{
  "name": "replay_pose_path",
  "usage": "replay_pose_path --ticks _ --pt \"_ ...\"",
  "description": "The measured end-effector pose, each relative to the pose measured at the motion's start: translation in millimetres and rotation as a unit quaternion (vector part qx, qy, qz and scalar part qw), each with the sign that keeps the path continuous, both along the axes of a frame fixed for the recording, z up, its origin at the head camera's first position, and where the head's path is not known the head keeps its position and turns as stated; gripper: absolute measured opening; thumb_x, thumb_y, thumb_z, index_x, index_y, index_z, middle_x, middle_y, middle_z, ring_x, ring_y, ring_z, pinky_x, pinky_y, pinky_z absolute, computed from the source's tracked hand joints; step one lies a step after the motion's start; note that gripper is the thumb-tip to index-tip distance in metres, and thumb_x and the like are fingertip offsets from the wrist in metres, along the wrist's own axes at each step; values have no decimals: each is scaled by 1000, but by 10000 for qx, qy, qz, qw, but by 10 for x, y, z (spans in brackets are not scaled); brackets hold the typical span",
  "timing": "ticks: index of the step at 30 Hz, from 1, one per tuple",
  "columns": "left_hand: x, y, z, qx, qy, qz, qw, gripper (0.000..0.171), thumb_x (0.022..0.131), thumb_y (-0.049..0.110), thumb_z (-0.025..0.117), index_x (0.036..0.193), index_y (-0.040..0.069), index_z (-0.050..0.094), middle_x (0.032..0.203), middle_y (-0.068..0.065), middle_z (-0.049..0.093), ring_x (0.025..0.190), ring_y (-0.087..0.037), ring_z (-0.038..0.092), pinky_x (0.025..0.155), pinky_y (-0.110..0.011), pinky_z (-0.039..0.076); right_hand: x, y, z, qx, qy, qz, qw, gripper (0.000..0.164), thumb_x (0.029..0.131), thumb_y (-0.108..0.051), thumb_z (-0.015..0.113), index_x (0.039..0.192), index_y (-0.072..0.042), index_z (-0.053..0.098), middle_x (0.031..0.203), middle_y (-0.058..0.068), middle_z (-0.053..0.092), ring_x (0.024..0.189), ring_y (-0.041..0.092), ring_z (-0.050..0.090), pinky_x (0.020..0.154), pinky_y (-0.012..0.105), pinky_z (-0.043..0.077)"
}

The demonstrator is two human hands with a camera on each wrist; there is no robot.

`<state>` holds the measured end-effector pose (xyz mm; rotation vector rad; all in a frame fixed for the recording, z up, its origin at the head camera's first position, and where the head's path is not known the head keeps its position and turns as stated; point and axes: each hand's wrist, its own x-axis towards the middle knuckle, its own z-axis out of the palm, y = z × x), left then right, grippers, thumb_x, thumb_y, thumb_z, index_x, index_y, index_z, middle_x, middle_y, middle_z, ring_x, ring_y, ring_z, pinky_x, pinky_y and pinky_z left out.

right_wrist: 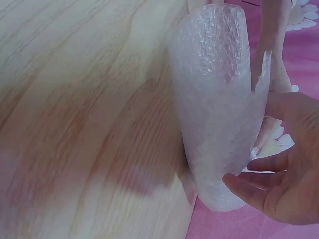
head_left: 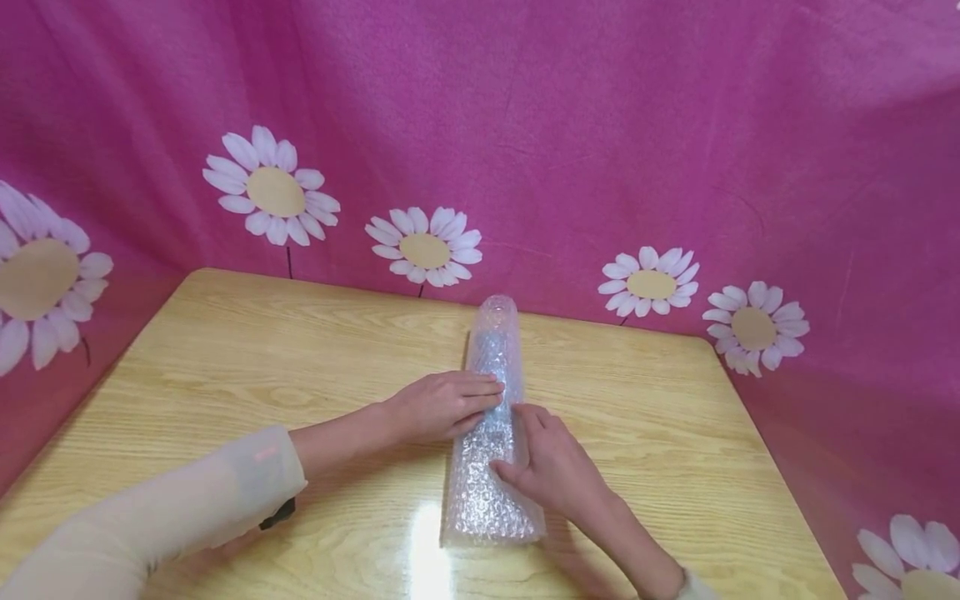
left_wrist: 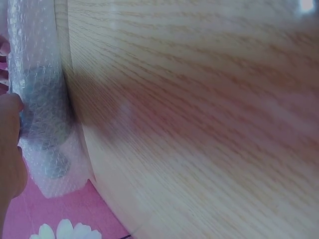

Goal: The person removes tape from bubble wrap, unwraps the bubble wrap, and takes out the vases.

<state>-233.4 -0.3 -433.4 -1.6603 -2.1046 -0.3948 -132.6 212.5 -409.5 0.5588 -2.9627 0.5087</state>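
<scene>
A long roll of clear bubble wrap (head_left: 487, 504) lies lengthwise on the table, pointing toward the curtain. Through its layers shows a blue-grey object (left_wrist: 47, 107) with a narrower rounded end; its kind is blurred by the wrap. My left hand (head_left: 442, 404) rests on top of the roll, fingers fairly straight across it. On the roll's right side, my right hand (head_left: 558, 467) holds the wrap, thumb over the top and fingers along the side. In the right wrist view a loose flap of wrap (right_wrist: 264, 77) stands up by the right thumb.
The wooden table (head_left: 262, 350) spreads to both sides of the roll. A magenta curtain (head_left: 540, 150) with white daisies hangs behind and along the sides. The roll's far end reaches the table's back edge.
</scene>
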Motion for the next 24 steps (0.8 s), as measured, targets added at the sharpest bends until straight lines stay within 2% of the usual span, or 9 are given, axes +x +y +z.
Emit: replay_pose_path --ticks 7,12,18,24 --pt "-2 -8 3 4 37 -14 10000 37 92 14 71 126 -1 67 130 -11 65 125 -24 57 106 -36 43 -5 -10 16 85 78 104 9999 71 81 -25 77 137 9 50 134 26 55 121 39 55 102 49 46" --pt "-4 -6 -2 34 -42 -36 10000 36 93 13 71 126 0 67 130 -10 65 126 -24 56 106 -36 43 -7 -18 49 186 83 223 9995 68 79 -17 73 135 12 51 133 28 56 122 40 55 103 48 45" --pt "-9 -8 -10 68 -109 -75 9999 37 92 12 71 127 -1 67 130 -11 64 126 -24 57 105 -36 44 13 -4 84 381 -244 325 9984 75 77 -16 74 140 13 46 139 29 50 125 41 52 104 48 44" --pt "-5 7 -3 132 -153 -124 9997 37 91 10 71 126 -1 67 129 -11 65 125 -25 57 105 -36 45 14 15 68 265 -46 331 9991 67 81 -14 70 138 13 48 137 28 53 124 39 54 104 47 44"
